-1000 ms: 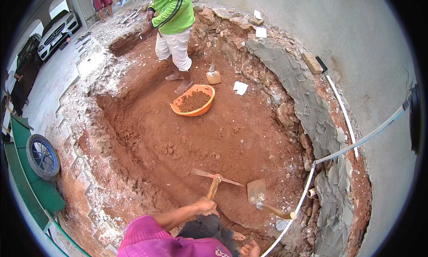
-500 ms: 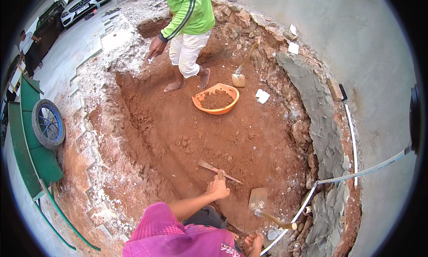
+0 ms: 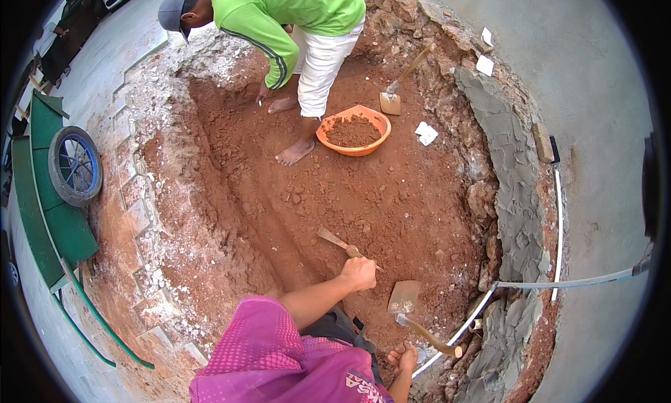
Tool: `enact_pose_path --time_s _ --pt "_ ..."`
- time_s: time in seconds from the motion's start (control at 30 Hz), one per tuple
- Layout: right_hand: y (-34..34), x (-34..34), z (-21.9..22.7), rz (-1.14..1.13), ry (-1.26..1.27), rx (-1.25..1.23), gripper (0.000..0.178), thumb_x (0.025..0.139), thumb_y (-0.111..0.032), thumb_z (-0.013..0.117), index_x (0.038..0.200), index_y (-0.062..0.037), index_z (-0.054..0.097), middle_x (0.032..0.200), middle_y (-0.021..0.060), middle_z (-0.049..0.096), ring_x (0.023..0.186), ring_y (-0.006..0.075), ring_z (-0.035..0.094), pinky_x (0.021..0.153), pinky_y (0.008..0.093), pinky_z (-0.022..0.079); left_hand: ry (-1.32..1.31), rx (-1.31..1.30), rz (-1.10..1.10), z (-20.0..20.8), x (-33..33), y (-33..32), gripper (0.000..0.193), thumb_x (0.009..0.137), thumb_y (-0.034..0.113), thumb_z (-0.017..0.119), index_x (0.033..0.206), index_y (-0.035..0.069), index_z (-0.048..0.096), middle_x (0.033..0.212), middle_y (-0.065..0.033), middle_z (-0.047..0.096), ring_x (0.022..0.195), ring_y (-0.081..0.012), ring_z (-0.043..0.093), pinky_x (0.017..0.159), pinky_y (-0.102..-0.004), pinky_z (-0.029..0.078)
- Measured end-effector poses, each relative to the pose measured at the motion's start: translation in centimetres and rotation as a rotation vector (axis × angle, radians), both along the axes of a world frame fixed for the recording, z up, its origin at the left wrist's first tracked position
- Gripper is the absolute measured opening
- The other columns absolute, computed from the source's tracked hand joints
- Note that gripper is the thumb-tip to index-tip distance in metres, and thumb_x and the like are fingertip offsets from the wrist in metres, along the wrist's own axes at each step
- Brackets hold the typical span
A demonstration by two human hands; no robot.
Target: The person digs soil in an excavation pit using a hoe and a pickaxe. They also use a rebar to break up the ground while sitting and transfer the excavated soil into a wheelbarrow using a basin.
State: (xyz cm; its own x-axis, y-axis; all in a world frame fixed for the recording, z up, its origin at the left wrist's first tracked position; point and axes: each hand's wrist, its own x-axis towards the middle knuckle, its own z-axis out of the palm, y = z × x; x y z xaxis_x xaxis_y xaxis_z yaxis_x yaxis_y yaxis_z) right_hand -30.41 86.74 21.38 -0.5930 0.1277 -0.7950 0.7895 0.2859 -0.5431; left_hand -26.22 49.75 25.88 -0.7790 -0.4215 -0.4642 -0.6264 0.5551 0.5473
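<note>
My left hand (image 3: 358,274) is wrapped round the wooden handle of a pick mattock (image 3: 331,236). Its flat blade shows on the far left side of my fist, and the pointed end sticks out on the right, close to the red soil. Lower and to the right, my right hand (image 3: 403,360) has its fingers curled; whether anything is in them is hidden. Beside that hand lies a hoe (image 3: 405,297), its metal blade on the soil and its wooden handle (image 3: 437,341) pointing toward me.
Ahead, a co-worker in a green shirt (image 3: 293,11) bends over the pit beside an orange basin (image 3: 353,150) of soil. A second hoe (image 3: 391,103) leans at the stony edge. White pipe (image 3: 558,228) runs along the right wall; a green wheelbarrow (image 3: 70,228) lies left.
The co-worker has bent down, lowered a hand toward the soil and placed a foot beside the basin. My left hand still grips the pick mattock. The whole view has shifted slightly.
</note>
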Motion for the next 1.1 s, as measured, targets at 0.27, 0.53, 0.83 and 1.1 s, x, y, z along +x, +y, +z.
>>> enact_pose_path --time_s 0.27,0.53,0.83,1.1 --pt "-0.4 0.4 -1.2 0.176 -0.025 -0.024 0.014 0.098 -0.020 0.061 0.105 -0.0095 0.056 0.072 0.0079 0.063 0.050 0.0200 0.064 0.042 0.0335 0.057 0.067 -0.035 0.071 0.4 0.3 -0.3 0.030 0.078 0.022 0.063 0.089 -0.004 0.073 0.086 -0.0275 0.071 0.085 -0.0414 0.073 0.078 -0.0474 0.059" --pt "4.0 -0.5 -1.1 0.006 0.068 -0.044 0.012 0.099 -0.020 0.060 0.100 -0.0099 0.054 0.071 0.0070 0.061 0.049 0.0175 0.061 0.041 0.0316 0.055 -0.089 -0.036 0.035 1.6 -1.2 0.1 0.033 0.083 0.025 0.064 0.102 0.000 0.074 0.106 -0.0255 0.071 0.105 -0.0389 0.069 0.090 -0.0464 0.057" --pt "14.6 6.2 -7.1 -0.019 0.020 0.103 0.018 0.094 -0.019 0.067 0.094 -0.0032 0.059 0.066 0.0116 0.064 0.049 0.0197 0.061 0.044 0.0322 0.053 -0.200 0.020 0.263 1.9 -6.3 0.2 0.049 0.081 0.040 0.065 0.107 -0.001 0.074 0.114 -0.0247 0.070 0.114 -0.0384 0.066 0.097 -0.0444 0.053" --pt "20.0 6.5 -6.2 -0.072 -0.060 0.181 0.018 0.090 -0.011 0.069 0.098 0.0009 0.057 0.063 0.0128 0.063 0.048 0.0193 0.060 0.043 0.0318 0.050 -0.100 -0.026 0.298 2.1 -5.3 2.4 0.047 0.083 0.043 0.063 0.101 0.001 0.076 0.106 -0.0270 0.071 0.107 -0.0396 0.067 0.096 -0.0459 0.052"
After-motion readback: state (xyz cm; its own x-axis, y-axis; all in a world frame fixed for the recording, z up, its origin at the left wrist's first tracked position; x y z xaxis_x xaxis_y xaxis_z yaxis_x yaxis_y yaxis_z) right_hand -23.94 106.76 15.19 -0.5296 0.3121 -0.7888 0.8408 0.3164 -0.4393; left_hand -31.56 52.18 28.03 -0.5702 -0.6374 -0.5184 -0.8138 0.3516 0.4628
